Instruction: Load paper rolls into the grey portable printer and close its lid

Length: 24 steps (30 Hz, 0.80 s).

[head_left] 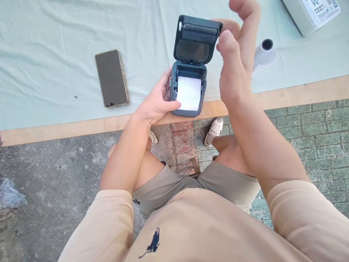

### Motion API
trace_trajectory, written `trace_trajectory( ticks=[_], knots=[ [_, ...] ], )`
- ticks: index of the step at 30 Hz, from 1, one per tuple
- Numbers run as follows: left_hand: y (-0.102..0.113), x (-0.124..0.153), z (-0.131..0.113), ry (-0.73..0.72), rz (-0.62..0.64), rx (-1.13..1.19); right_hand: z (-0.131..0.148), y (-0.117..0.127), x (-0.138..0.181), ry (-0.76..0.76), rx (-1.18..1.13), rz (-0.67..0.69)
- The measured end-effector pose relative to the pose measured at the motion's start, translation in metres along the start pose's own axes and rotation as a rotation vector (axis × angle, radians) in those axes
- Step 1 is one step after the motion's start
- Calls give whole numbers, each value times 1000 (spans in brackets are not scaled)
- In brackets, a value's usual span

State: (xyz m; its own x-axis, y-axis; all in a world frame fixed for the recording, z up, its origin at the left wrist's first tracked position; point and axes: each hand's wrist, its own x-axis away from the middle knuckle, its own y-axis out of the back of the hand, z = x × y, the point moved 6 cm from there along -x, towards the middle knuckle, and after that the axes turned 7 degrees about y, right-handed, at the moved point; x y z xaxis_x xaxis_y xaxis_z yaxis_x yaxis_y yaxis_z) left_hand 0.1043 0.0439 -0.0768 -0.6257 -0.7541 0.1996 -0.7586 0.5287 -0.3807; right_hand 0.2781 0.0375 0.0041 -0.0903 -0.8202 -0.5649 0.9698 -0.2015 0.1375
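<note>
A small dark grey printer (188, 65) stands at the table's near edge with its lid (196, 38) flipped up. A white paper roll (189, 92) lies in its bay, the paper end drawn toward me. My left hand (156, 102) grips the printer's left side, thumb resting on the paper's lower left corner. My right hand (237, 54) is raised beside the lid's right edge, fingers loosely curled and apart, holding nothing.
A smartphone (111, 78) lies face up, screen dark, to the left on the pale green cloth (54, 43). A spare white paper roll (264, 52) and a white box (311, 14) sit at the right. The wooden table edge (68, 127) runs below; my knees and shoes are under it.
</note>
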Motion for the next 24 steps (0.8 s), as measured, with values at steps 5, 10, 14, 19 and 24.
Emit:
trace_trajectory(
  ticks=[5, 10, 14, 19, 24],
  knots=[
    [0, 1, -1, 12, -42, 3, -2, 4, 6, -52, 84, -27],
    [-8, 3, -5, 27, 5, -14, -36, -6, 20, -249, 13, 226],
    [-6, 3, -5, -3, 17, -8, -54, -13, 32, -375, -62, 339],
    [-6, 2, -4, 41, 27, 97, -58, -14, 35, -402, -129, 312],
    [7, -1, 3, 72, -140, 87, -54, -12, 33, -384, -84, 314]
  ],
)
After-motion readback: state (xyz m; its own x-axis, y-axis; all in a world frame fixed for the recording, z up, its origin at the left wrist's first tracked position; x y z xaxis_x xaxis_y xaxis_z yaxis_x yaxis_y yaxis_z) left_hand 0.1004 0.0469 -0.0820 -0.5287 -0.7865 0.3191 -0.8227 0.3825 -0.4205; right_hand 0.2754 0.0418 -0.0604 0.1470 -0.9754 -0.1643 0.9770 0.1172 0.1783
